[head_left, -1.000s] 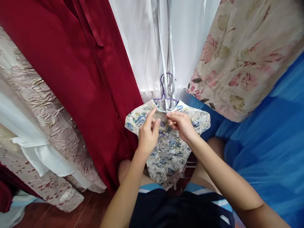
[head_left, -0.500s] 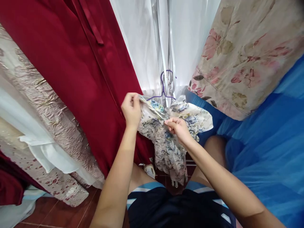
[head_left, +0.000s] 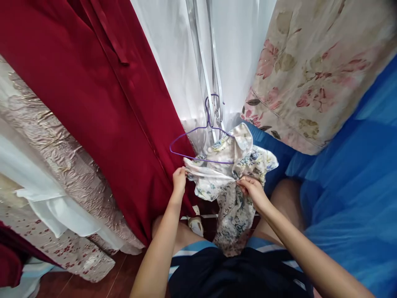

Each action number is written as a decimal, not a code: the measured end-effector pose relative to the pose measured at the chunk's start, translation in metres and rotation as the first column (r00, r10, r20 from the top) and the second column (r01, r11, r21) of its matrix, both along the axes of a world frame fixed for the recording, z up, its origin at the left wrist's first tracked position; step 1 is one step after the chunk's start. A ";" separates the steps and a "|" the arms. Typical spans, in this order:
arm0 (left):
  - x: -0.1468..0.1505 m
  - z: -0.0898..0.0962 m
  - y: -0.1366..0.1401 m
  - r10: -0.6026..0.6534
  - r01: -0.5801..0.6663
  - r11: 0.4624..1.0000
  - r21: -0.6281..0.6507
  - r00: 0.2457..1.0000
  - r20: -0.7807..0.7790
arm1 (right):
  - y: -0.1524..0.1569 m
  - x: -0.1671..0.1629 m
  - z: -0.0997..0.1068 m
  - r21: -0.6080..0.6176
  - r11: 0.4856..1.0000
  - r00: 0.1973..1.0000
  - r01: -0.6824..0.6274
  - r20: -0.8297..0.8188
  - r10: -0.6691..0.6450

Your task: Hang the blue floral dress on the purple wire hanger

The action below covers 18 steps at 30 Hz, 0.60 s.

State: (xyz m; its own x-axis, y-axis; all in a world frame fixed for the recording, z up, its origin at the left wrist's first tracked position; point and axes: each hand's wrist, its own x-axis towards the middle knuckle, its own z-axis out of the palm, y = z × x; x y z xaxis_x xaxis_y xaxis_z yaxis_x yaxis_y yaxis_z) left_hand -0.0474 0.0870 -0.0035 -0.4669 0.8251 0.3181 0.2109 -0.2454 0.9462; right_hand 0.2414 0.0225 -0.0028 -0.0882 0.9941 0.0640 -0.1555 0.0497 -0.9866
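Observation:
A small floral garment (head_left: 235,211), white with blue and yellow print, hangs partly on a purple hanger (head_left: 186,155). The left half of the hanger is bare; its right end goes inside the garment's right shoulder. My left hand (head_left: 179,180) is closed on the garment's left edge, below the bare hanger arm. My right hand (head_left: 252,190) pinches the cloth at the middle of the front. Between the two hands the fabric is pulled taut. The hanger's hook rests by grey-white straps (head_left: 214,62).
Red cloth (head_left: 118,124) and patterned fabrics (head_left: 68,136) hang on the left, a white cloth (head_left: 167,54) behind. To the right are a pink-flowered cloth (head_left: 310,82) and blue tulle (head_left: 347,186). A shoe (head_left: 196,226) is on the red tiled floor (head_left: 105,269).
My left hand has moved down, drawing the garment's left shoulder off the hanger and baring that arm. My right hand has shifted right and lower with the cloth.

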 end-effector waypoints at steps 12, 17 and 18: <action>0.107 0.060 -0.085 -0.508 0.527 0.849 0.023 0.828 -0.237 | -0.043 0.005 -0.016 0.148 0.912 0.896 -0.382 0.299 0.327; 0.137 0.068 -0.105 -0.656 0.673 0.739 -0.036 0.706 -0.268 | -0.058 0.005 0.026 0.116 0.877 0.879 -0.467 0.171 0.445; 0.137 0.063 -0.109 -0.728 0.727 0.681 -0.090 0.657 -0.197 | -0.062 0.012 0.034 0.121 0.881 0.883 -0.458 0.176 0.435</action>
